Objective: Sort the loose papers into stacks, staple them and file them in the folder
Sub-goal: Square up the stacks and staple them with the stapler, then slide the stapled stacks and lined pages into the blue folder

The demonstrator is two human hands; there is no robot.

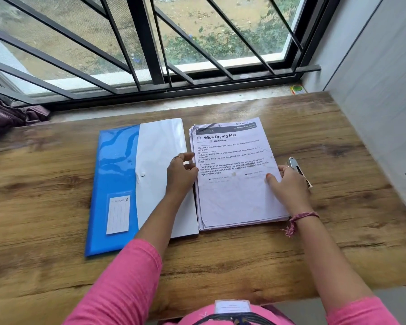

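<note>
A stack of printed papers (234, 198) headed "Wipe Drying Mat" lies in the middle of the wooden table (338, 231). To its left lies a blue plastic folder (113, 184) with a white flap and a snap button. My left hand (181, 177) rests at the stack's left edge, fingers curled against the sheets. Resting on the stack's right edge is my right hand (288, 188), its thumb pressing on the top sheet. A metal stapler (297, 166) lies on the table just behind my right hand, partly hidden by it.
A barred window runs along the far side of the table. A grey wall bounds the right side. Dark purple cloth (12, 113) is bunched at the far left. A small yellow and green object (297, 89) sits on the sill at the far right.
</note>
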